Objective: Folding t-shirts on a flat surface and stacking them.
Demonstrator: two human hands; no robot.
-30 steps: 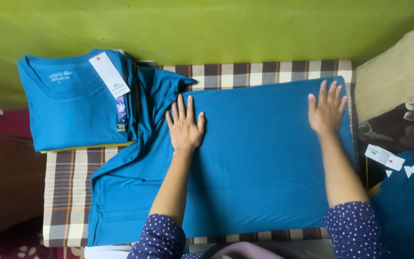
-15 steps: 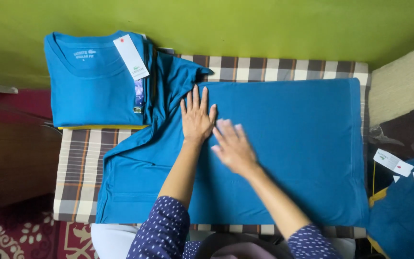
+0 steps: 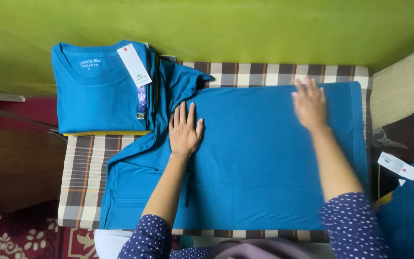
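- the left hand (image 3: 184, 130) lies flat on the blue t-shirt (image 3: 264, 158), palm down, fingers together and stretched toward the green wall (image 3: 216, 29); its grip is apart, clamped on nothing.
- the right hand (image 3: 310, 104) rests palm down on the same shirt near its far right corner, fingers spread; it shows some blur, and its grip is apart too.
- the blue t-shirt is spread across the checked surface (image 3: 80, 177), filling most of it, with one sleeve (image 3: 180, 81) bunched up at the far left, just beyond the left hand.
- both forearms come out of dark sleeves with white dots (image 3: 353, 223) at the near edge.
- a folded blue t-shirt (image 3: 97, 91) lies on the far left corner of the surface, touching the spread shirt's sleeve; a white hang tag (image 3: 134, 65) lies on it, and a yellow edge shows under it.
- at the far right, beside the surface, more blue cloth (image 3: 408, 216) with white tags (image 3: 397, 165).
- a patterned red rug (image 3: 20, 235) shows at the lower left.
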